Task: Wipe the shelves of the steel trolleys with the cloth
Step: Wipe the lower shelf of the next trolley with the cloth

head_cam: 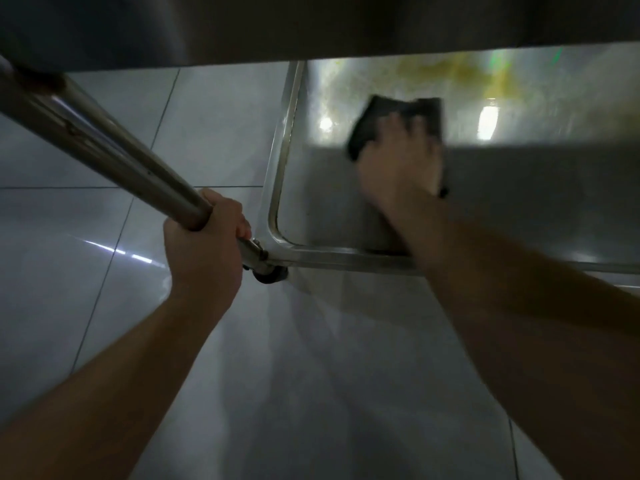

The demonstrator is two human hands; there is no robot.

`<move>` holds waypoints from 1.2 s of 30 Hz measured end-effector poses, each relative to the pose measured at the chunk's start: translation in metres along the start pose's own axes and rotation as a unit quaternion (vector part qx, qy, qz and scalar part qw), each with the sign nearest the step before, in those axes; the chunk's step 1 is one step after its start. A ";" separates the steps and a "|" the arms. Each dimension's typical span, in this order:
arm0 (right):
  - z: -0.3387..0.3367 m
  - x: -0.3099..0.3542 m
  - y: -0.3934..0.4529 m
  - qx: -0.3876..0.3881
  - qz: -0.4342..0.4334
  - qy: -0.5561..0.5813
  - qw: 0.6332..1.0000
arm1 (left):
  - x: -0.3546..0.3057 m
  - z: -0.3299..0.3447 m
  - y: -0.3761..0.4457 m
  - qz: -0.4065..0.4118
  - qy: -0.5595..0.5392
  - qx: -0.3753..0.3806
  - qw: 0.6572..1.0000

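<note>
I look down at the bottom shelf [540, 202] of a steel trolley, a shiny tray with a raised rim and rounded corner. My right hand [401, 164] presses a dark cloth [374, 116] flat on the shelf, fingers spread over it; hand and cloth are blurred. Yellowish smears [485, 76] show on the steel beyond the cloth. My left hand [204, 237] grips the trolley's round steel post [104, 140] just above the corner of the shelf.
The upper shelf [311, 26] of the trolley overhangs the top of the view. A caster wheel [270, 273] sits under the near corner. Glossy grey floor tiles [138, 306] lie to the left and below.
</note>
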State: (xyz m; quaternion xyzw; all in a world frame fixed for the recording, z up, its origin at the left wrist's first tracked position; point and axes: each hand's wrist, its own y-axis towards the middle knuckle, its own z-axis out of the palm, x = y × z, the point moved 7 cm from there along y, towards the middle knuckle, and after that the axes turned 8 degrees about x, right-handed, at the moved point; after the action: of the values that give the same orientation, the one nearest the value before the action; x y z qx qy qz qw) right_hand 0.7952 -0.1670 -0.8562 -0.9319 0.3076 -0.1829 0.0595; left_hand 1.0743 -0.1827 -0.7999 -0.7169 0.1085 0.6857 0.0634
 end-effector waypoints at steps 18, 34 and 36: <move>0.011 -0.068 -0.122 0.164 -0.341 -0.065 0.923 | 0.005 -0.016 0.002 -0.065 0.090 -0.016 0.994; -0.023 -0.178 -0.127 0.177 -0.352 -0.181 0.901 | 0.058 0.038 -0.110 -0.287 0.584 0.553 0.520; -0.026 -0.181 -0.123 0.206 -0.347 -0.176 0.898 | 0.039 0.078 -0.097 -0.210 0.579 0.553 0.561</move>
State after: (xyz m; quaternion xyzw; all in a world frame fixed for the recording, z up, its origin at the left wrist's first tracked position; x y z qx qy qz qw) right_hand 0.7184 0.0397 -0.8602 -0.9633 -0.0956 -0.0839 0.2363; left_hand 1.0232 -0.0731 -0.8486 -0.7870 0.3260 -0.1039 0.5134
